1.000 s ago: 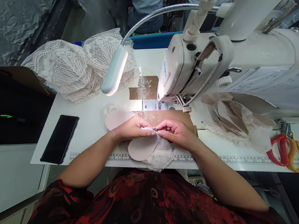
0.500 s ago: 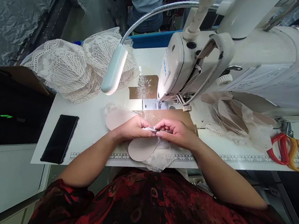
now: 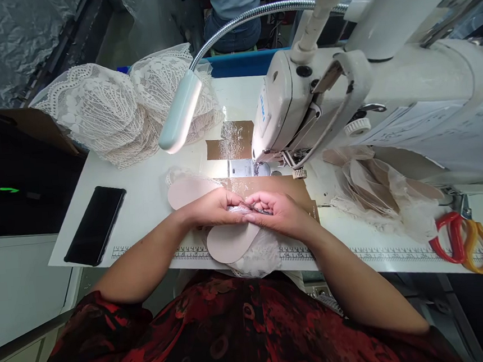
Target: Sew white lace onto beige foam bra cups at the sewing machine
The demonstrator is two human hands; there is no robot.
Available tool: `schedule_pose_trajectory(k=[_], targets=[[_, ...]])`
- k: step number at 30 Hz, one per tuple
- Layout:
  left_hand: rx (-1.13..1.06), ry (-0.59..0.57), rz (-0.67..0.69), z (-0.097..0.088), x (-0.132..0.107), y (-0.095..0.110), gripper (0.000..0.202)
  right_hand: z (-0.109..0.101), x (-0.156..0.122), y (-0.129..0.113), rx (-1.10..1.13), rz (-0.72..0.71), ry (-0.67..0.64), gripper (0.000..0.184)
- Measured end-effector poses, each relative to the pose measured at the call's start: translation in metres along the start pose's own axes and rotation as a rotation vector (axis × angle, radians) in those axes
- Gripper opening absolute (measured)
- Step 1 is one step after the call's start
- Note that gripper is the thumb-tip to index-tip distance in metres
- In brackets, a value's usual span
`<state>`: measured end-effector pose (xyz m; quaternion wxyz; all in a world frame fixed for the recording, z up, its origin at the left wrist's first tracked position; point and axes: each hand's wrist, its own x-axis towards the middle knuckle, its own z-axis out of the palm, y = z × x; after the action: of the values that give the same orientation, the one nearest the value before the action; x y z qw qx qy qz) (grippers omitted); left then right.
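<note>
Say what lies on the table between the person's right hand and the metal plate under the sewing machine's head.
In the head view, a brown, partly shiny patch lies between the right hand and the metal plate.

From my end I see patterned cream lace (image 3: 99, 103) beyond the pale-pink oval piece (image 3: 232, 242), red-and-orange scissors (image 3: 457, 238) right.

White bench (image 3: 145, 198), a ruler scale (image 3: 383, 256) printed along its near edge. Left: black phone (image 3: 95, 225); farther back, piled white lace pieces (image 3: 106, 114). Centre: beige pad (image 3: 189, 191) with lace edging; brown tape (image 3: 233, 142) behind the needle plate (image 3: 240, 168). Right: sewing machine (image 3: 276, 96); heaped beige fabric and lace (image 3: 373, 186); red-and-yellow-handled scissors (image 3: 456, 235) lying across the scale.
</note>
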<state>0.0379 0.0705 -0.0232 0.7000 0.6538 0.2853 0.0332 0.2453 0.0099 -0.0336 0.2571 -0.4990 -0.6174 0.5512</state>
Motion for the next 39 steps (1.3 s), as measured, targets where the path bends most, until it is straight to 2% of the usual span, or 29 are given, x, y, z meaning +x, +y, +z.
schedule_pose_trajectory(k=[3,7,10,16,19,23,26,29,31,34,39], targets=[[0.106,0.026,-0.041,-0.01,-0.007,0.004,0.024,-0.001,-0.002,0.001,-0.061,0.026,0.028,0.02],[0.084,0.126,-0.054,-0.019,-0.017,0.008,0.023,-0.003,-0.004,0.003,-0.073,0.014,0.031,0.018],[0.051,0.126,-0.044,-0.02,-0.019,0.008,0.023,-0.003,-0.004,0.002,-0.067,0.015,0.048,0.017],[0.096,0.041,-0.063,-0.022,-0.023,0.01,0.032,-0.005,-0.005,-0.001,-0.051,0.033,0.075,0.016],[0.124,0.056,-0.078,-0.027,-0.026,0.007,0.036,-0.006,-0.006,-0.002,-0.063,0.043,0.087,0.016],[0.162,0.122,-0.062,-0.035,-0.03,0.0,0.036,-0.007,-0.006,0.0,-0.11,0.057,0.109,0.016],[0.25,0.241,-0.03,-0.038,-0.029,-0.003,0.029,-0.009,-0.006,0.002,-0.179,0.076,0.158,0.018],[0.44,0.366,-0.042,-0.039,-0.024,0.003,0.018,-0.012,-0.006,0.004,-0.265,0.09,0.225,0.019],[0.598,0.4,-0.059,-0.04,-0.018,0.011,0.02,-0.013,-0.006,0.004,-0.305,0.084,0.259,0.021],[0.748,0.4,-0.012,-0.044,-0.003,0.023,0.021,-0.013,-0.006,0.002,-0.331,0.075,0.277,0.024],[0.818,0.372,0.139,-0.057,0.038,0.028,0.017,-0.013,-0.008,-0.002,-0.394,0.094,0.321,0.021]])
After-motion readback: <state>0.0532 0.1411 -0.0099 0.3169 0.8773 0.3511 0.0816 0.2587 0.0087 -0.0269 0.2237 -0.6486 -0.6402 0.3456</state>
